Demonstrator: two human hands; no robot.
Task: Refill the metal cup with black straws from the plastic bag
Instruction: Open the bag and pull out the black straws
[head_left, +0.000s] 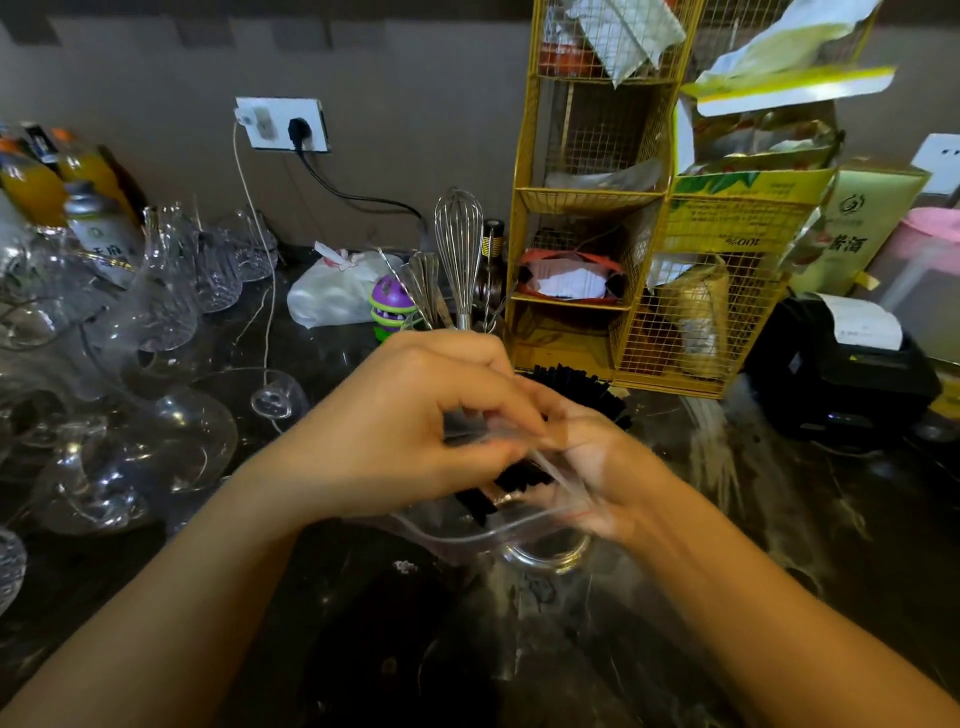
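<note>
Fingers of both hands work at the mouth of the plastic bag (498, 535) in the head view: the left hand (410, 421) curls over from above, fingertips pinched together on the clear film, and the right hand (597, 467) has the other side of the film stretched across its fingers — how tightly, motion blur hides. Black straws (511, 480) show just below the left fingertips, inside the bag, with more fanned out behind the right hand. A shiny rim under the bag may be the metal cup (550, 556) — I cannot tell. My worry: slippery film could slide free, spilling straws across the dark counter (779, 519) and nearby glasses (171, 306).
</note>
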